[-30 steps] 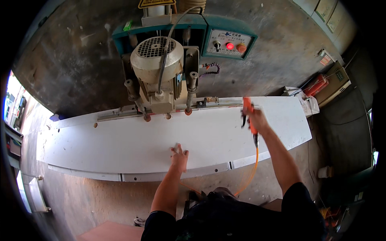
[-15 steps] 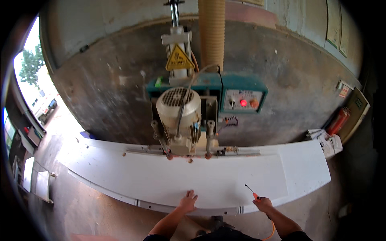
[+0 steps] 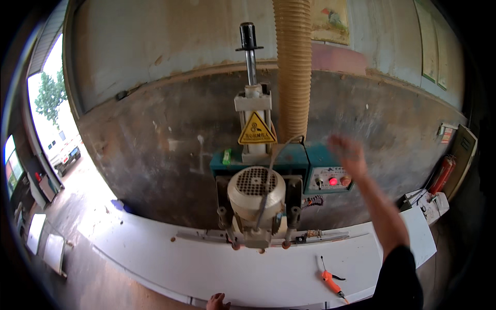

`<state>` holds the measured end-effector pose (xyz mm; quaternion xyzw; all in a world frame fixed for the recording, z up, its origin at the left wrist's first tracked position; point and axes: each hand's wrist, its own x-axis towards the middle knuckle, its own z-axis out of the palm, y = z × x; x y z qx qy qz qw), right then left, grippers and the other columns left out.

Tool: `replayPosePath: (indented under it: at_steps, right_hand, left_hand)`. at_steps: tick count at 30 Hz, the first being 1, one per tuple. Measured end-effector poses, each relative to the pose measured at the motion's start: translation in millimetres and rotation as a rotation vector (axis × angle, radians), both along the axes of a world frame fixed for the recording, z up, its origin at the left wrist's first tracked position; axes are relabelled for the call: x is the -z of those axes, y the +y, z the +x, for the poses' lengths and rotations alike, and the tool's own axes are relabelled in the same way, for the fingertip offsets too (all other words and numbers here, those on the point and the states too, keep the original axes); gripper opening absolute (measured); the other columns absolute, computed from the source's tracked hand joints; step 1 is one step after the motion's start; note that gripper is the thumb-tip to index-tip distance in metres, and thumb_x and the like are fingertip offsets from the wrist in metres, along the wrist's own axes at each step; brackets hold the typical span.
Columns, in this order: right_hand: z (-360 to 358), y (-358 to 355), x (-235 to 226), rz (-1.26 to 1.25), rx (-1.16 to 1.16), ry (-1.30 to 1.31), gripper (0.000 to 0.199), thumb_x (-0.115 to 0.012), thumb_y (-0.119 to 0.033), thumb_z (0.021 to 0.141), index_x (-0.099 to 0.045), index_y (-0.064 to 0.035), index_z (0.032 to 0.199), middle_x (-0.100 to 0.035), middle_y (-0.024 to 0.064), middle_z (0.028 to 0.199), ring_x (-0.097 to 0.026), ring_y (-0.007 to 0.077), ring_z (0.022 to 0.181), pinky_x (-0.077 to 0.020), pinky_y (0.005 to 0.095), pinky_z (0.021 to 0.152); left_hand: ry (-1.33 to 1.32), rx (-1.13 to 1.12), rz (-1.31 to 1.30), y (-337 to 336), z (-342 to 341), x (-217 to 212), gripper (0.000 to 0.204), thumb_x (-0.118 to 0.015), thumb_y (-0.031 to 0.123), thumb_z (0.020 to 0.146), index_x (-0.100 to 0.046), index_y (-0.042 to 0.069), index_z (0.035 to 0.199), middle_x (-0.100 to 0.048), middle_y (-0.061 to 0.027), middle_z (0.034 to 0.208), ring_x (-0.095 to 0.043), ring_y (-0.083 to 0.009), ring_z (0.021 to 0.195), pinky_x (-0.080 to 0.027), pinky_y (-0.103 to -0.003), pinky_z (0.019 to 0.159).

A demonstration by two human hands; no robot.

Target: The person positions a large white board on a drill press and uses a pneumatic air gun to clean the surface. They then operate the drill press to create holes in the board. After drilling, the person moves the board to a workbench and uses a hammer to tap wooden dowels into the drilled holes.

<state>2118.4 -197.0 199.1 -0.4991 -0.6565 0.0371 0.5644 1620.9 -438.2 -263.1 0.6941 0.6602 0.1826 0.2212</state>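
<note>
Right hand (image 3: 349, 155), fingers open, empty, overlaps control box (image 3: 325, 178); left hand (image 3: 218, 301), likewise, white panel (image 3: 248, 266).

A board (image 3: 351, 261) lies on the worktop (image 3: 421, 236); on it, right of the motor (image 3: 253, 199) and before the control panel (image 3: 325, 182), rests an air gun (image 3: 331, 283).

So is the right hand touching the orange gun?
Apart: the head view shows the gun lying on the board, the right hand well above it.
</note>
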Motion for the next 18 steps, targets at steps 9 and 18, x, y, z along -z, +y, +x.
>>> replayPosePath:
  at_steps: [9,18]
  right_hand:
    - [-166,138,-282,-0.166,-0.5,0.268,0.026,-0.07,-0.013,0.081,-0.06,0.0002,0.102,-0.067,0.0093,0.086,-0.067,0.0219,0.083,-0.0549,0.0312,0.077]
    - [-187,177,-285,-0.139,-0.271,0.349,0.009,-0.066,-0.006,0.077,-0.061,-0.0008,0.072,-0.062,0.0091,0.068,-0.066,0.0214,0.067,-0.0559,0.032,0.063]
  left_hand:
    - [0.063,0.167,0.119,108,-38,51,0.055,-0.053,0.029,0.088,-0.047,-0.003,0.132,-0.035,-0.0286,0.143,-0.027,-0.0434,0.137,-0.024,-0.053,0.112]
    - [-0.046,0.138,0.31,102,-46,45,0.054,-0.051,0.024,0.085,-0.048,-0.012,0.125,-0.036,-0.0333,0.141,-0.028,-0.0462,0.136,-0.022,-0.055,0.113]
